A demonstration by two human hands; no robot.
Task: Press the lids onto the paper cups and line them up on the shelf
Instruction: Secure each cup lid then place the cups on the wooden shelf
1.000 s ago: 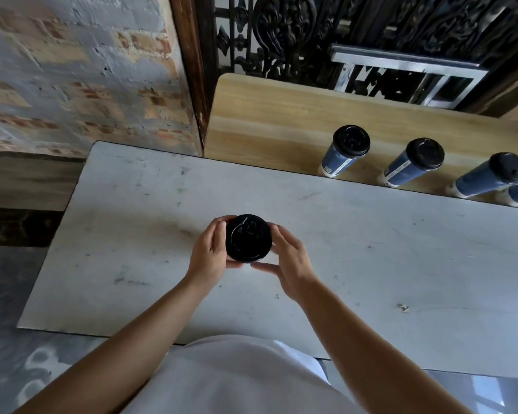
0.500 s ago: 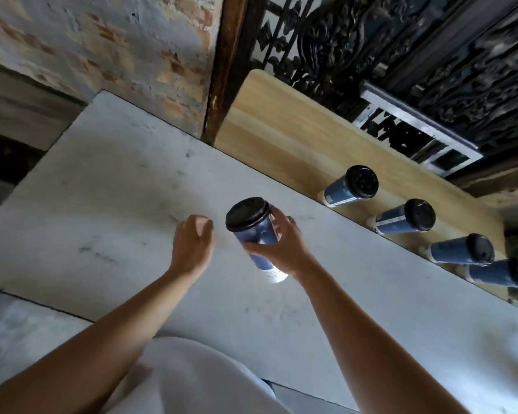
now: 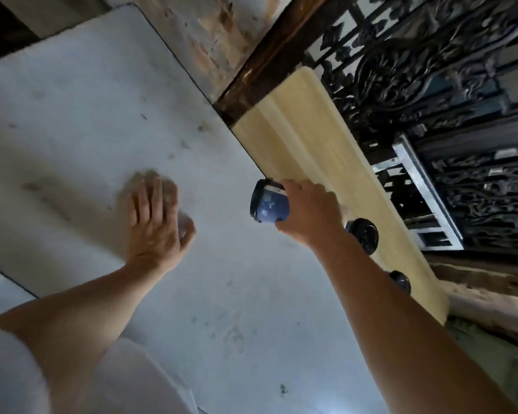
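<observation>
right hand (image 3: 308,216): fingers wrapped round cup (image 3: 271,207) | cup: long axis sideways in view, lid (image 3: 254,201) pointing left | left hand (image 3: 154,222): fingers straight, empty

Two bare forearms, short white sleeve (image 3: 9,369), white top (image 3: 138,380)

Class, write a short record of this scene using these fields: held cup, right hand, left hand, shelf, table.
held cup: blue, black lid on, near the shelf's front edge
right hand: grips the held cup round its body
left hand: fingers straight, holding nothing, over the table; blurred
shelf: pale wood; two lidded cups show beside the right arm
table: white, scuffed top
</observation>
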